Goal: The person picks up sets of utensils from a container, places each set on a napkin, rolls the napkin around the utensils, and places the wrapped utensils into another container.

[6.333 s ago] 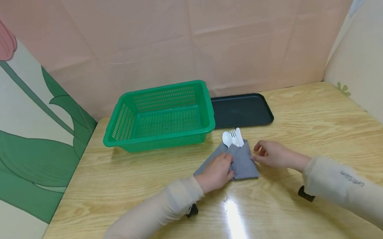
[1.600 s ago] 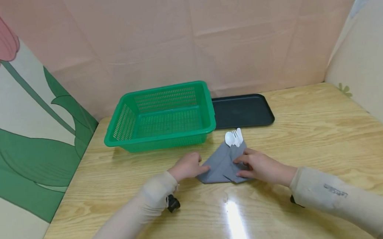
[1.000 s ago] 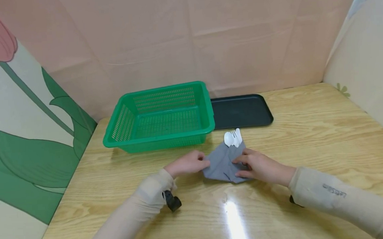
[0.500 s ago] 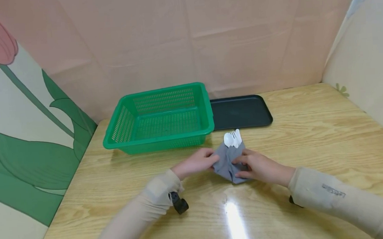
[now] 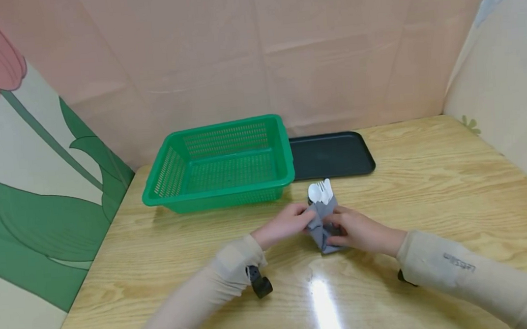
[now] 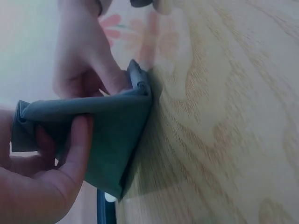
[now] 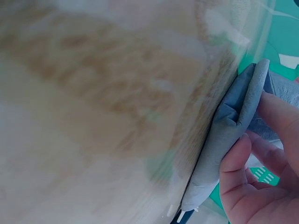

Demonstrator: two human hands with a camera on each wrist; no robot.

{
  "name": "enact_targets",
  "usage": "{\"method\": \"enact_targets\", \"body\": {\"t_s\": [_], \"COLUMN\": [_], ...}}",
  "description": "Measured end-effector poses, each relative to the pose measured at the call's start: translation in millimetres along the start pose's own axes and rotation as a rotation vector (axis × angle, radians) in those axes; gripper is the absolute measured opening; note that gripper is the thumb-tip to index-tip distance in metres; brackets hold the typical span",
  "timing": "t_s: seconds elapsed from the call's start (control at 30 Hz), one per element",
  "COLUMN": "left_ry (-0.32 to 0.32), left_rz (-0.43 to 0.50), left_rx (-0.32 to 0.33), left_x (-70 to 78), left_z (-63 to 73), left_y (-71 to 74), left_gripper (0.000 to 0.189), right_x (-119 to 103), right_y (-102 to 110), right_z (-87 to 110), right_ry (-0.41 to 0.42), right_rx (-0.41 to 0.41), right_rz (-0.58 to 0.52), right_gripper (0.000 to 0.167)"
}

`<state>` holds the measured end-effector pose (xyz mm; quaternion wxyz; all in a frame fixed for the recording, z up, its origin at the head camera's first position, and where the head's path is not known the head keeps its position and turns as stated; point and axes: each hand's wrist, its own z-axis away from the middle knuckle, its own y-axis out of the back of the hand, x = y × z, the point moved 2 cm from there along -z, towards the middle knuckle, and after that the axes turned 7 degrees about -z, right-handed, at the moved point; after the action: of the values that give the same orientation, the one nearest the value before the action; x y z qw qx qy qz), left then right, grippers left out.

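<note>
A grey cloth napkin (image 5: 324, 209) wraps the lower part of a white spoon (image 5: 314, 193), fork (image 5: 322, 187) and knife (image 5: 328, 186), whose heads stick out at its far end. At the napkin's left, my left hand (image 5: 283, 227) pinches a lifted flap between thumb and fingers, bent over toward the right. My right hand (image 5: 364, 230) grips the napkin's right side with curled fingers. In the left wrist view the raised napkin (image 6: 112, 135) hides the cutlery handles. Seen from the right wrist, thumb and fingers touch the folded cloth (image 7: 210, 156).
Behind the hands, a green plastic basket (image 5: 224, 190) stands at the back left of the wooden table (image 5: 429, 173). A black tray (image 5: 331, 154) lies partly behind it on the right. A pink-covered wall (image 5: 256, 58) closes off the back.
My left hand has taken hold of the napkin's left part, lifted it and brought it rightward over the middle. My right hand moved onto the napkin's right side earlier and has since stayed there.
</note>
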<state>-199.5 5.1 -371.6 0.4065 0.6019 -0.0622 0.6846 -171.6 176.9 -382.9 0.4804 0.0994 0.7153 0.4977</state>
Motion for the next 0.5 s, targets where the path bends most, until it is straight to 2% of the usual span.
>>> {"method": "enact_targets", "body": {"t_s": [0.4,0.5], "left_ry": [0.001,0.006], "left_rz": [0.163,0.18], "left_rx": [0.015,0.017], "left_x": [4.0,5.8], "left_z": [-9.5,-12.4], "left_y": [-17.1,-21.8], "left_gripper": [0.026,0.026], "right_x": [2.4,5.7], "right_y": [6.7,8.1], "right_z": [-2.7,-3.9], "right_ry": [0.008,0.003], "right_rx": [-0.038,-0.034], "right_rz": [-0.114,-0.127], "right_gripper": [0.02,0.022]}}
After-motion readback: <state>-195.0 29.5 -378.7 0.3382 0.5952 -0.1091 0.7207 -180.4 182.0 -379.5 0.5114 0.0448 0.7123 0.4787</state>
